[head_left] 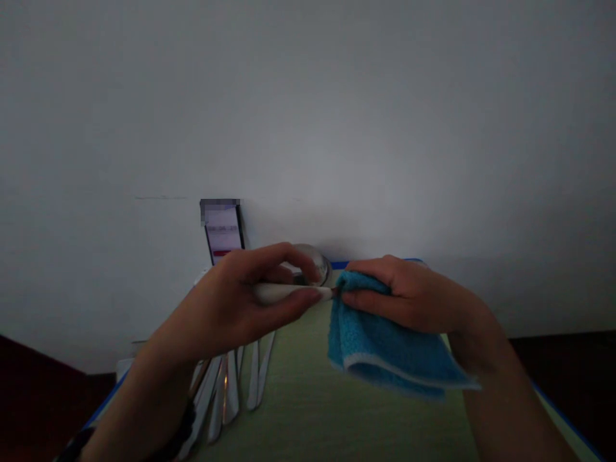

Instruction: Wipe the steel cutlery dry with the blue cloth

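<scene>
Left hand (231, 301): fingers curled around a pale utensil handle (283, 292), thumb below and fingertips above, a firm grasp. The handle ran sideways from the palm towards the other hand. Its working end was hidden, so the kind of utensil could not be told.

Right hand (409, 295): clenched on a blue cloth (380, 350), pinching it around the handle's far tip. The rest of the cloth hung below the palm.

Beneath the left wrist, a row of cutlery (240, 378) lay on a green mat (308, 410). Beyond the left knuckles, a phone (222, 232) leaned on the wall. A shiny round object (317, 262) sat just behind the left fingertips.
</scene>
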Tool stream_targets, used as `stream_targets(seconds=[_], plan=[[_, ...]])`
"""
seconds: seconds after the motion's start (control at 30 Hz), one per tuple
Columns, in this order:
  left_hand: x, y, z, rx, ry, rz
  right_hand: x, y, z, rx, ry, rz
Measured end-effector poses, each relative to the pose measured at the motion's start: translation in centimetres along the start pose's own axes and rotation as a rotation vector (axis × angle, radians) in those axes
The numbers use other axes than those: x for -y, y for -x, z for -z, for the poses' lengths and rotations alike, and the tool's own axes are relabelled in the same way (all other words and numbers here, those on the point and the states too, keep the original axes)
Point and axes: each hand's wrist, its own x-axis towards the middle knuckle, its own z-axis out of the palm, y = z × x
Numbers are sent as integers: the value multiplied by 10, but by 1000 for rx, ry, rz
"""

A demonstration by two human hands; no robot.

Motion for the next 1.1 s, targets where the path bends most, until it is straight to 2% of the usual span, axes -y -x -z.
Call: stream_targets(seconds=[0.17,0.3,0.53,1.1], plan=[[2,-2,-5,70,14,-67,-2,1,-1,-9,12,-30],[2,-6,-11,51,-6,-41,-6,3,-1,-17,12,-74],[1,-5,-11,53,-14,3,-3,0,-2,-35,31,-76],[-2,-5,-11,77,13,11,-3,0,1,62,83,-65]])
